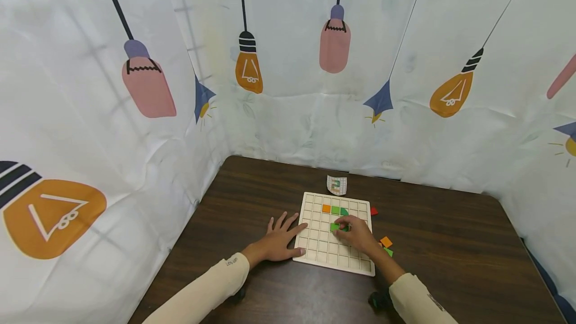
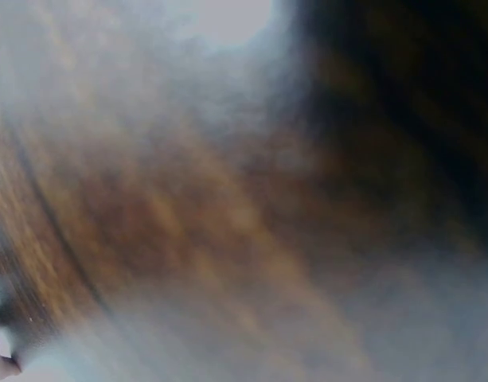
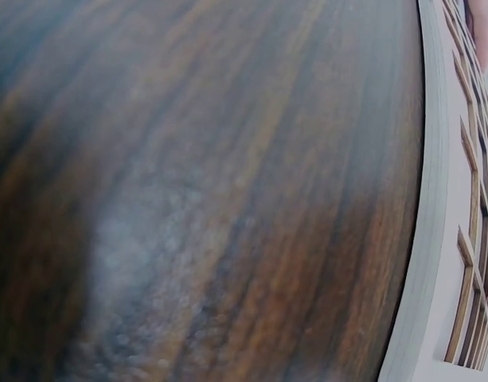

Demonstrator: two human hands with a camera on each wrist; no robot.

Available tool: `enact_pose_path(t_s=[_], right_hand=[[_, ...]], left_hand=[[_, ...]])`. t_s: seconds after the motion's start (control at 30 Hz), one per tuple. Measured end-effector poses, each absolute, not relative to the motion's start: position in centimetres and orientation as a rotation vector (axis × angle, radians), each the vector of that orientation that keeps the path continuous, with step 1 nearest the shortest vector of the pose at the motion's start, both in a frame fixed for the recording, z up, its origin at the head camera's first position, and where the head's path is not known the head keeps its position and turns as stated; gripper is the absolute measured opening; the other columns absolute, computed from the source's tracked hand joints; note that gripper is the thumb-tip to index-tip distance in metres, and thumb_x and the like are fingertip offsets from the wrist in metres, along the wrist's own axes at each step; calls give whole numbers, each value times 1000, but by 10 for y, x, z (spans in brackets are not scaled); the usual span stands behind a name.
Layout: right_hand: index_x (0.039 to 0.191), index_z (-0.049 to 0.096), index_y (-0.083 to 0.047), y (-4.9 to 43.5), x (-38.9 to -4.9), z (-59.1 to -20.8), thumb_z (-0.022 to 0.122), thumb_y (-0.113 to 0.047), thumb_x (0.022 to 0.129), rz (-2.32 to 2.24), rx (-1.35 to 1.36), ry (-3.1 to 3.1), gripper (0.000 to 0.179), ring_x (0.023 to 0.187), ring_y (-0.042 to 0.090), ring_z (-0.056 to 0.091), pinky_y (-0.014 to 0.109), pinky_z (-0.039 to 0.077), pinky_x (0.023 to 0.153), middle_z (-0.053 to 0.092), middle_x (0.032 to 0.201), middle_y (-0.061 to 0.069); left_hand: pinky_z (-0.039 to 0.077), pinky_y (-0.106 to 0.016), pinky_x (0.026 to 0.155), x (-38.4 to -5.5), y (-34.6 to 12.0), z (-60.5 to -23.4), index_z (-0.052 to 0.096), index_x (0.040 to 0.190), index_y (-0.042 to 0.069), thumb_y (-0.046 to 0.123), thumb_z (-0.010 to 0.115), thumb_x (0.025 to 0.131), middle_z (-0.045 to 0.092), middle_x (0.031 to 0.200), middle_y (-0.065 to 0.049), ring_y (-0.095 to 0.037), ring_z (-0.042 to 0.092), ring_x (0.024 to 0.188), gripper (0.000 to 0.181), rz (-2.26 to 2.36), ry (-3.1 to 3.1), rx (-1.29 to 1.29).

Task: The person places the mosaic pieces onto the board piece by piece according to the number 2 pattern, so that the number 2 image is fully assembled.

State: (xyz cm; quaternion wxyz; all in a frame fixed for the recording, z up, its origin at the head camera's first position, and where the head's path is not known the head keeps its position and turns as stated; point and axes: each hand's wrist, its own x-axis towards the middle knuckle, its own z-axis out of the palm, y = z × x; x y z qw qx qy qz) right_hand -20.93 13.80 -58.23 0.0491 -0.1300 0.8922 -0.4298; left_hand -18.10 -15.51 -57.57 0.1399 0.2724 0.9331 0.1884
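Observation:
A pale square grid board [image 1: 315,249] lies on the table. Spread fingers of my left hand [image 1: 278,243] rest at its left edge, holding no piece. My right hand [image 1: 359,236] reaches over the board from the right, thumb and fingertips pinching a green square tile [image 1: 335,227] at a cell near the middle; a darker green piece beside it is partly hidden under the fingers. In the row above sit an orange tile [image 1: 326,208], another green tile [image 1: 335,210] and a dark green rounded piece [image 1: 344,211]. The right wrist view catches only the board's rim [image 3: 431,215] and bits of fingers.
Beyond the board lies a small printed pattern card [image 1: 337,185]. To its right are a loose red piece [image 1: 374,211], an orange piece [image 1: 386,241] and a green piece [image 1: 388,252]. The dark wooden table [image 1: 432,244] meets a patterned white curtain [image 1: 288,129].

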Motion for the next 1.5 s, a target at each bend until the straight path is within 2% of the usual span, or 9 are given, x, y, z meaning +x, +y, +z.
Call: enact_pose_path(t_s=[1.2,1.33,1.5], right_hand=[[98,76,-11,134,-210,-577,82,-12,84,-1223,-370,2768,15,80,12,55,31,46,74,62,83,-5],[100,76,-12,137,-210,-576,81,-14,85,-1243,-379,2753,16,78,10,55,28,45,71,63,83,-5],[109,74,-6,150,-213,-576,76,-17,91,-1353,-444,2664,21,68,9,57,25,46,60,67,87,-1]], left_hand=[[9,-76,112,-180,-155,-575,26,161,33,67,48,96,12,169,-8,-45,5,154,76,547,2695,787],[8,-76,112,-180,-155,-575,26,161,32,67,49,97,12,169,-9,-45,5,154,76,554,2689,788],[8,-76,112,-180,-155,-574,25,161,32,66,49,97,12,169,-8,-45,4,154,76,556,2689,793]])
